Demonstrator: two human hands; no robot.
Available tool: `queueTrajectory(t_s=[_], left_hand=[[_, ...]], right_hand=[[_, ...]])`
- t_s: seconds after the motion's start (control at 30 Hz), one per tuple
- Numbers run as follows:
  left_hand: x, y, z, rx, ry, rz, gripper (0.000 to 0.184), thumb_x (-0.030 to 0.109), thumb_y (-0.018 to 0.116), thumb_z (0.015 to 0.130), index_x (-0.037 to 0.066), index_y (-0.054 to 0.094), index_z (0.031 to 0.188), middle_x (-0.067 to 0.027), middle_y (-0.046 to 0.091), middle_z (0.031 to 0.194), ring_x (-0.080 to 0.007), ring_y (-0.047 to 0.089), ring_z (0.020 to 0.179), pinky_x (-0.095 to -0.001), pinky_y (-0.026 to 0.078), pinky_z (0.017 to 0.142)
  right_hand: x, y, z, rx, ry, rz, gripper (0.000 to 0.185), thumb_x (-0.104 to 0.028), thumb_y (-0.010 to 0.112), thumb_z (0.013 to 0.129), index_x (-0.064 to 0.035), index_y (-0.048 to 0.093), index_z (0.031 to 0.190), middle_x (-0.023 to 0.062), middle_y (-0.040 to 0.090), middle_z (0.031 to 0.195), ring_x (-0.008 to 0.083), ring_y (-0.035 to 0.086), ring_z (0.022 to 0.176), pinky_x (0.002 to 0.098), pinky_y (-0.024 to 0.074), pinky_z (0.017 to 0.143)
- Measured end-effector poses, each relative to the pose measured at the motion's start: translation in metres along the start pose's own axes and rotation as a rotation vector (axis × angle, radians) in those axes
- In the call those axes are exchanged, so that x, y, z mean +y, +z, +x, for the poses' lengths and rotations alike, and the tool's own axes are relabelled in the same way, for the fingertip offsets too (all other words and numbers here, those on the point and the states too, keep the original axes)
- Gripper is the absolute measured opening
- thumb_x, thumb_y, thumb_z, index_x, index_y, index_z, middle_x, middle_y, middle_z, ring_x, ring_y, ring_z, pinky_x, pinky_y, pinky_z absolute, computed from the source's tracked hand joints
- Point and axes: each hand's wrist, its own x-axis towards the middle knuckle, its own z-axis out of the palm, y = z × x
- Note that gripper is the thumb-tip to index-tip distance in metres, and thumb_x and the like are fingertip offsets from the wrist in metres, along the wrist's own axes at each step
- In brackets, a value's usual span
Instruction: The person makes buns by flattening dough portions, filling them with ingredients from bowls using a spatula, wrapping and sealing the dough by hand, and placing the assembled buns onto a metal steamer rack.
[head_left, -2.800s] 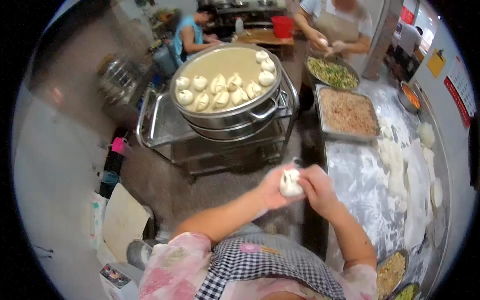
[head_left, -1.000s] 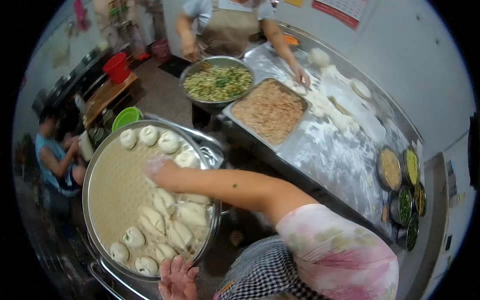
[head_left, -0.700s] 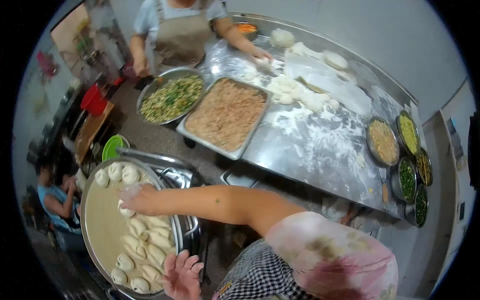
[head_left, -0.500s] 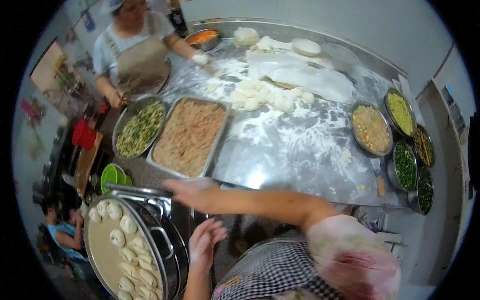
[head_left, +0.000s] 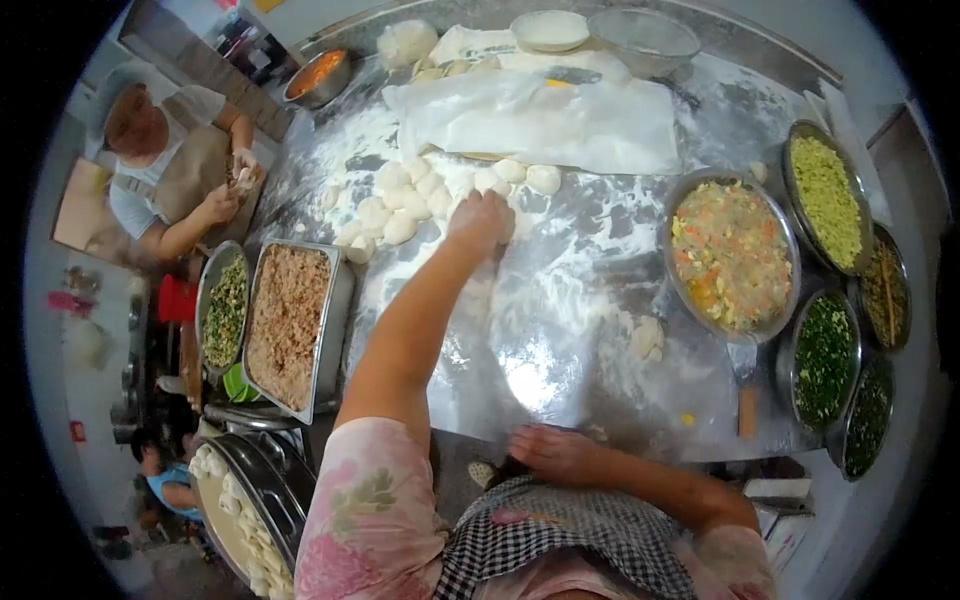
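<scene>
My left hand (head_left: 480, 222) reaches over the floured table (head_left: 590, 270), its fingers curled down at a dough ball (head_left: 490, 180) by the right part of the dough pile. The fingertips are partly hidden. Several more round pieces of dough (head_left: 400, 205) lie to the left of it, dusted with flour. My right hand (head_left: 555, 452) is low by the front edge of the table, in front of the checked apron, with its fingers extended and nothing visible in them.
A tray of brown filling (head_left: 288, 320) stands left, beside a bowl of green filling (head_left: 222, 310). Bowls of filling, including a mixed one (head_left: 730, 255), line the right. A spatula (head_left: 745, 400) lies near the edge. Shaped buns (head_left: 240, 510) fill a steamer. A co-worker (head_left: 175, 160) stands far left.
My hands have left the steamer area. The left now reaches to the dough pile and the right is at the table's front edge. The view has turned right, and the co-worker's hands have drawn together.
</scene>
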Motion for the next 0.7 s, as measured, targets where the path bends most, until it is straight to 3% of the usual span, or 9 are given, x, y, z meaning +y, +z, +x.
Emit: queueTrajectory(t_s=[0.13,0.2,0.27,0.33,0.43,0.47,0.5,0.6,0.7], left_hand=[[-0.015,-0.061,-0.006,-0.068,-0.359,-0.88,0.02,0.006,0.06,0.065,0.003,0.056,0.085,-0.009,0.056,0.085,-0.0182,0.055,0.08,-0.0301,0.046,0.069],[0.001,-0.108,-0.04,0.097,-0.323,-1.229,0.022,0.009,0.061,0.066,0.003,0.053,0.086,-0.006,0.054,0.086,-0.0144,0.052,0.079,-0.0276,0.045,0.069],[0.017,-0.114,-0.083,0.364,-0.162,-1.264,0.023,0.008,0.061,0.067,0.004,0.051,0.088,-0.0053,0.053,0.09,-0.0138,0.052,0.08,-0.0267,0.045,0.069],[0.037,-0.111,-0.133,0.406,-0.131,-1.069,0.022,0.0,0.058,0.066,0.006,0.052,0.087,-0.0096,0.053,0.093,-0.0172,0.053,0.08,-0.0271,0.045,0.068],[0.057,-0.038,-0.197,0.151,-0.193,-0.965,0.026,0.002,0.063,0.067,0.005,0.052,0.09,-0.0137,0.053,0.098,-0.0262,0.052,0.095,-0.0341,0.045,0.08],[0.061,-0.014,-0.214,0.109,-0.17,-0.88,0.028,0.005,0.065,0.068,0.005,0.052,0.093,-0.0145,0.053,0.1,-0.0281,0.051,0.099,-0.0349,0.044,0.084],[0.065,-0.002,-0.222,0.073,-0.143,-0.796,0.03,0.008,0.068,0.069,0.005,0.052,0.095,-0.0153,0.052,0.103,-0.03,0.05,0.103,-0.0356,0.043,0.088],[0.083,-0.001,-0.203,0.527,-0.186,-0.992,0.027,0.012,0.068,0.072,0.003,0.056,0.095,-0.0149,0.054,0.104,-0.0318,0.049,0.105,-0.037,0.041,0.092],[0.087,0.029,-0.186,0.323,0.094,-0.65,0.026,0.011,0.066,0.075,0.002,0.058,0.098,-0.0142,0.057,0.1,-0.0327,0.05,0.105,-0.0411,0.041,0.09]], right_hand=[[0.03,0.009,0.07,-0.224,-0.138,-0.105,0.056,-0.03,0.053,0.085,0.0023,0.039,0.129,0.0177,0.038,0.136,0.0316,0.033,0.127,0.0418,0.0199,0.109],[0.06,0.013,0.111,-0.31,-0.112,-0.182,0.051,-0.021,0.05,0.087,0.003,0.036,0.13,0.0181,0.037,0.136,0.0299,0.034,0.127,0.0367,0.0226,0.109],[0.079,-0.026,0.147,-0.309,0.232,0.135,0.049,-0.017,0.048,0.088,0.0028,0.035,0.131,0.0176,0.04,0.134,0.0289,0.035,0.127,0.0336,0.0229,0.109],[0.128,-0.04,0.154,0.018,0.394,0.024,0.05,-0.013,0.049,0.086,0.0011,0.036,0.131,0.0173,0.042,0.132,0.0281,0.037,0.125,0.0339,0.0251,0.108],[0.178,-0.079,0.126,0.302,0.398,-0.637,0.046,-0.016,0.048,0.087,-0.0006,0.039,0.13,0.0158,0.041,0.134,0.028,0.036,0.126,0.0353,0.0249,0.107],[0.186,-0.087,0.113,0.35,0.575,-0.428,0.044,-0.017,0.047,0.088,-0.0015,0.041,0.128,0.0152,0.043,0.131,0.0282,0.038,0.124,0.0366,0.0269,0.106],[0.177,-0.1,0.105,0.351,0.675,-0.306,0.042,-0.018,0.046,0.089,-0.0025,0.042,0.127,0.015,0.045,0.129,0.0283,0.04,0.122,0.0376,0.0291,0.104],[0.101,-0.16,0.082,0.292,0.838,-0.138,0.038,-0.02,0.044,0.09,-0.0056,0.045,0.126,0.0151,0.049,0.123,0.0287,0.047,0.114,0.0397,0.0359,0.097],[0.071,-0.143,0.043,0.319,0.839,-0.131,0.033,-0.02,0.046,0.09,-0.0052,0.051,0.12,0.0162,0.056,0.113,0.0291,0.054,0.104,0.0381,0.0417,0.089]])
